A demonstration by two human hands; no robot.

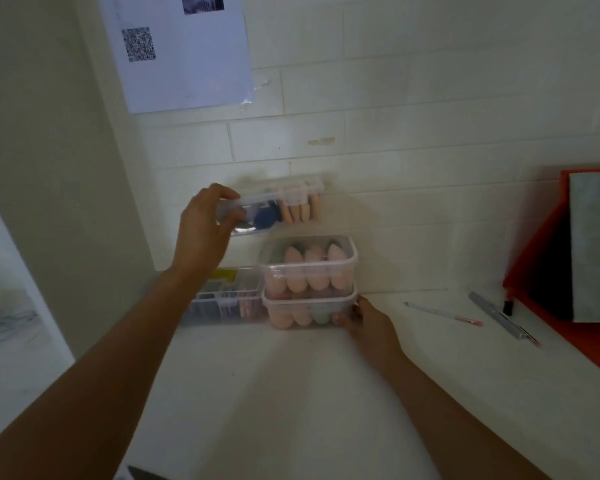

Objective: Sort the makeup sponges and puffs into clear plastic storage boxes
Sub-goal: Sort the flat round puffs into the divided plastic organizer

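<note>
My left hand (pixel 201 230) grips one end of a long clear box (pixel 284 206) and holds it in the air against the wall; inside it are peach sponges and something dark blue. Below it, two lidded clear boxes are stacked: the upper box (pixel 309 268) holds peach egg-shaped sponges, the lower box (pixel 309 311) holds peach ones and a pale green one. My right hand (pixel 368 323) holds the lower box at its right front corner. A lower clear divided box (pixel 229 299) stands to the left of the stack.
The boxes stand on a white counter (pixel 291 393) against a white tiled wall. A red-tipped pen (pixel 444 315) and a grey pen (pixel 503 320) lie to the right. An orange-red case (pixel 541 271) stands at the far right. A paper sheet with a QR code (pixel 177 50) hangs above.
</note>
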